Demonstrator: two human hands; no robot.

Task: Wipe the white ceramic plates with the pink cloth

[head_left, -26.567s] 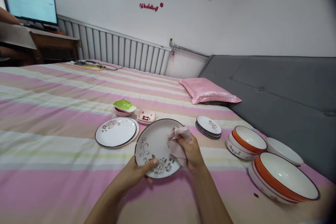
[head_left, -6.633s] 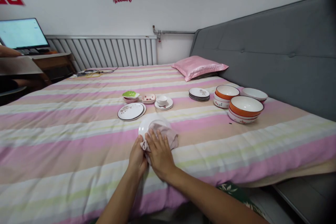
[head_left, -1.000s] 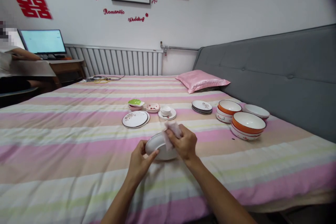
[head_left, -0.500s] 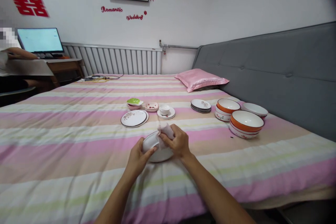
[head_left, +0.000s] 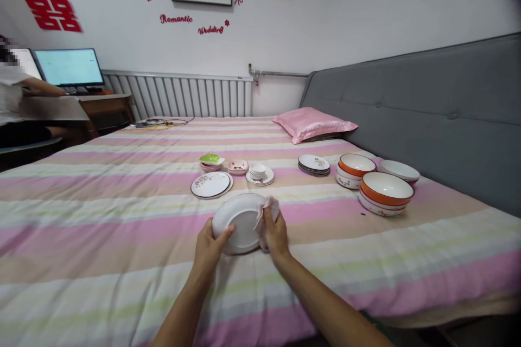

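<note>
A white plate (head_left: 240,222) is held tilted above the striped bed, its broad face turned toward me. My left hand (head_left: 209,244) grips its left edge, thumb lying on the face and fingers behind the rim. At the plate's right edge, my right hand (head_left: 277,233) is closed on a pale pink cloth (head_left: 266,214), which is pressed over the rim. Just beyond the plate lie two stacked flat plates, the top one floral with a dark rim (head_left: 209,185). Small white bowls (head_left: 257,170) are stacked on white saucers to their right.
A green leaf-shaped dish (head_left: 210,159) tops pink bowls, beside a pink dish (head_left: 238,166). Dark-rimmed plates (head_left: 313,163), orange bowls (head_left: 386,187) and a white bowl (head_left: 399,168) stand right. Farther back are a pink pillow (head_left: 311,123) and cables (head_left: 163,122). A person sits at a desk, left.
My right hand and the cloth have moved from the plate's upper middle to its right edge. The plate now faces me more fully. The view has shifted slightly, showing more of the seated person.
</note>
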